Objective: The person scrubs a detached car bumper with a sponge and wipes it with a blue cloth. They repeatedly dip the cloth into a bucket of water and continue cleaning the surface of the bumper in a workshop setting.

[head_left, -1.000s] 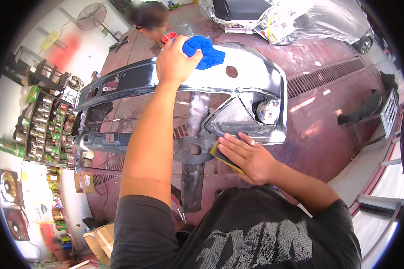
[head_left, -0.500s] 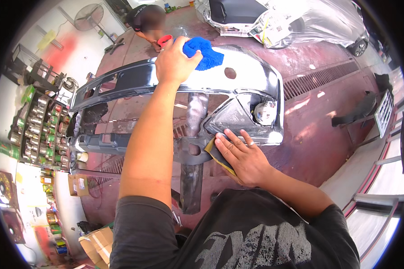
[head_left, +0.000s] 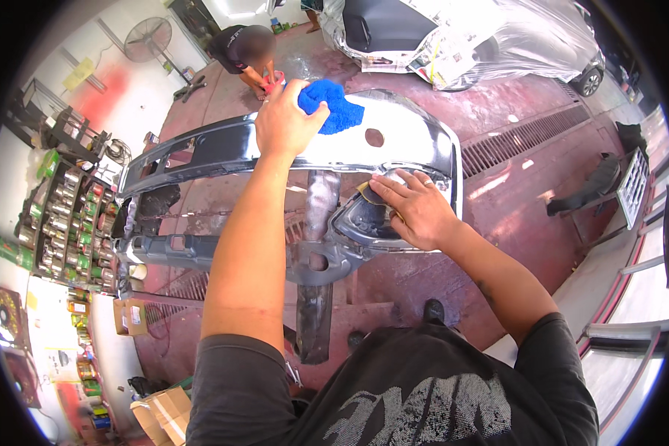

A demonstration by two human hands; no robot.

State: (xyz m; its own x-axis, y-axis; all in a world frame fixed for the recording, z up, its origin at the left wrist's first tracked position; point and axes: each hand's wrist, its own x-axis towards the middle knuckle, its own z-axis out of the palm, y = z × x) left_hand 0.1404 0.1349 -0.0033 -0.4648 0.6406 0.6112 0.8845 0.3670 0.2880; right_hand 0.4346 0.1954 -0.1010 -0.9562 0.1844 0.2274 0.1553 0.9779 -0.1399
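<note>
A car bumper [head_left: 416, 137], glossy along its upper side, rests in front of me on a stand with a thick dark post [head_left: 314, 320]. My left hand [head_left: 281, 123] reaches to the far upper side, closed round a bunched blue microfiber cloth [head_left: 336, 111] that lies against the surface. Lower and to the right, my right hand [head_left: 420, 212] presses a folded piece of sandpaper [head_left: 366, 193], dark with a yellowish edge, on the corner recess of the bumper. Most of the sheet is hidden under the fingers.
A person [head_left: 245, 48] bends over a red bucket [head_left: 273, 80] beyond the bumper. A car wrapped in plastic sheeting [head_left: 505, 44] stands at the back right. Paint-can shelves [head_left: 70, 223] line the left wall, with a fan [head_left: 149, 39] behind. Cardboard boxes [head_left: 163, 416] sit lower left.
My right hand has moved up with the sandpaper, from the lower edge onto the corner recess. The left hand stays on the cloth. The person at the back now has hands at the bucket.
</note>
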